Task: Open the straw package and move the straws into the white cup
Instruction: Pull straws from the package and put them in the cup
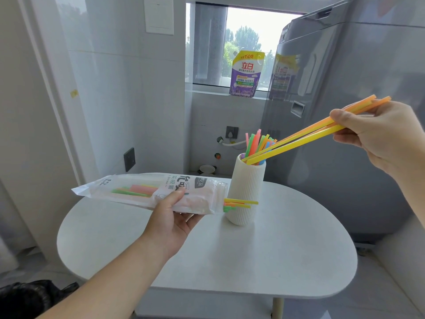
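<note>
One straw package (147, 192), one white cup (245, 194), both hands busy

The cup stands on the round white table (276, 261). The package is just left of the cup, lifted off the table and lying flat in the left hand (171, 218), thumb on top and fingers curled under. Its open end sits right by the cup's side, with a few yellow, orange and green straw tips (239, 203) poking out. I can read "Straw" and "Drink" on it; the rest is Chinese print. Up and right of the cup, the right hand (379, 134) pinches a bunch of yellow and orange straws (299, 140). There are three or four, hard to split, with their lower ends at the cup's mouth. Inside the cup is a fan of pink, green, orange, yellow and blue straws (254, 141), too bunched to count. Behind the cup, on the window sill, one purple pouch (246, 74) says "立白" and "150克".
</note>
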A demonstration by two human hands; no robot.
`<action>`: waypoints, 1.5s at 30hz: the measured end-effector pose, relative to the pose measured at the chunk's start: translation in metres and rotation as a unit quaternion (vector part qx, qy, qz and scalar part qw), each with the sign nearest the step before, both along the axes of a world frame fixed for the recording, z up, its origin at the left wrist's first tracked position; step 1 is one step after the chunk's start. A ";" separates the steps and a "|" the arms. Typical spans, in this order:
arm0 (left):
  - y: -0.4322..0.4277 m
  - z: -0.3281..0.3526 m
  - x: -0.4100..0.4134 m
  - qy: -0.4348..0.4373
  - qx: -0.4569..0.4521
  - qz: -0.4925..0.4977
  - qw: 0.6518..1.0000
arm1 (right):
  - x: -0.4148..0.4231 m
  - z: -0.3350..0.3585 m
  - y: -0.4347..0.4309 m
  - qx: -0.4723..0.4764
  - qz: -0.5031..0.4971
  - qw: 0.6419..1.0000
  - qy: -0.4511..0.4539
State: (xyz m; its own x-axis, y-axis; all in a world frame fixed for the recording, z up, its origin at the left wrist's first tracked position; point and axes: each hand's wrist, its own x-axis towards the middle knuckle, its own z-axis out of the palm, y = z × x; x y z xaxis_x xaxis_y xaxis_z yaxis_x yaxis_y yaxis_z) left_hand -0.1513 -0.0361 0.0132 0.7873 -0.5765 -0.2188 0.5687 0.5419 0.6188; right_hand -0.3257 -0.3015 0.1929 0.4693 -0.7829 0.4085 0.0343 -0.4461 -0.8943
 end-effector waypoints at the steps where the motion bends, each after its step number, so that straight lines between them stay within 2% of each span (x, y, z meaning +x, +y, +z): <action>1: 0.000 0.000 0.000 -0.001 0.000 0.000 1.000 | 0.000 0.000 -0.001 -0.007 0.000 1.000 0.004; 14: 0.000 0.000 -0.001 -0.007 -0.004 0.000 1.000 | 0.016 0.009 0.013 -0.107 -0.001 0.993 0.045; 29: 0.000 -0.002 0.002 -0.005 -0.001 -0.003 1.000 | 0.006 -0.001 -0.003 -0.016 -0.017 1.000 0.013; 39: -0.002 -0.004 0.001 -0.001 0.000 0.000 1.000 | 0.003 -0.004 -0.001 -0.073 -0.034 0.997 0.017; 45: -0.003 -0.004 0.001 -0.004 -0.001 0.000 1.000 | 0.002 -0.006 -0.002 -0.077 -0.029 0.997 0.007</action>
